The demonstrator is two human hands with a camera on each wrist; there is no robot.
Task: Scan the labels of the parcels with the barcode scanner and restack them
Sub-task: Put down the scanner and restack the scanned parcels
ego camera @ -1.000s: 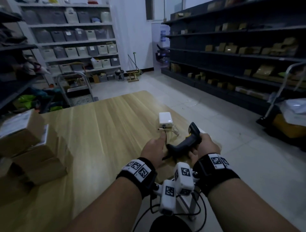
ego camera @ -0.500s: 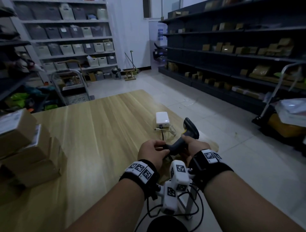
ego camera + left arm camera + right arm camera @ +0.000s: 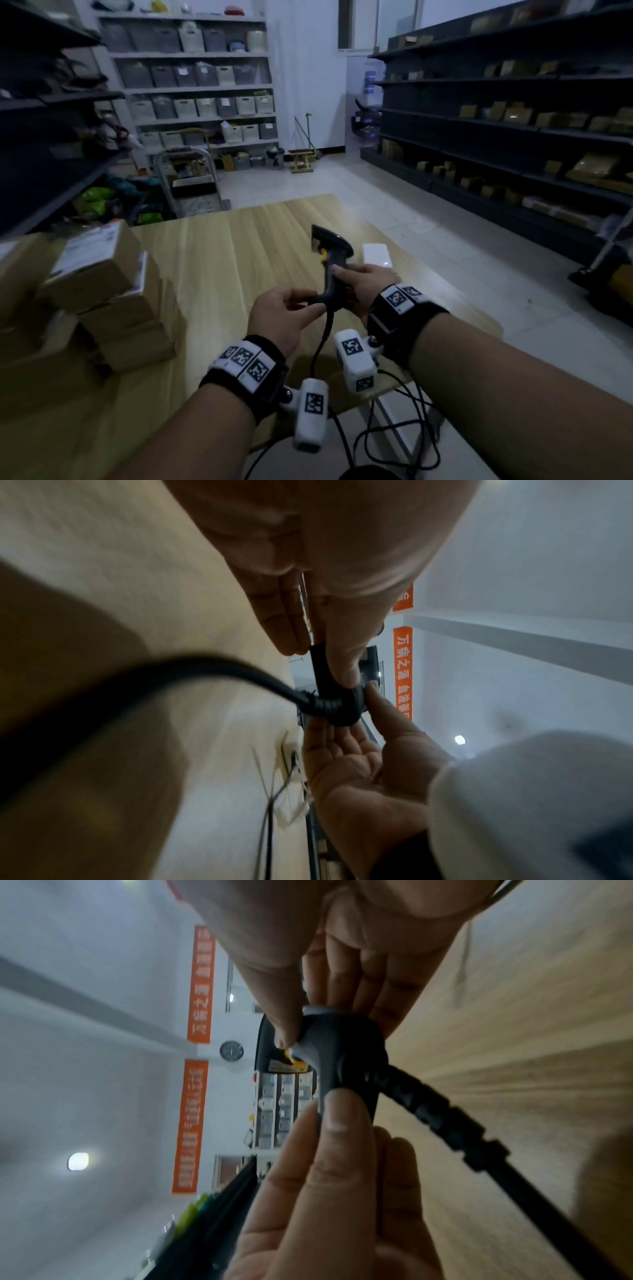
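Fingers (image 3: 310, 310) of left hand (image 3: 281, 315) pinch the barcode scanner (image 3: 330, 263) base, right hand (image 3: 368, 286) wraps its grip, held above worktop (image 3: 222, 274); parcels (image 3: 92, 291) stacked at left, apparently none scanned yet, restack all pending

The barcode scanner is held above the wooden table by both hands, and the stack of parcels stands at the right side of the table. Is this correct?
Not quite. Both the left hand and the right hand do hold the barcode scanner above the wooden table, but the head view shows the stack of parcels at the left side of the table, not the right.
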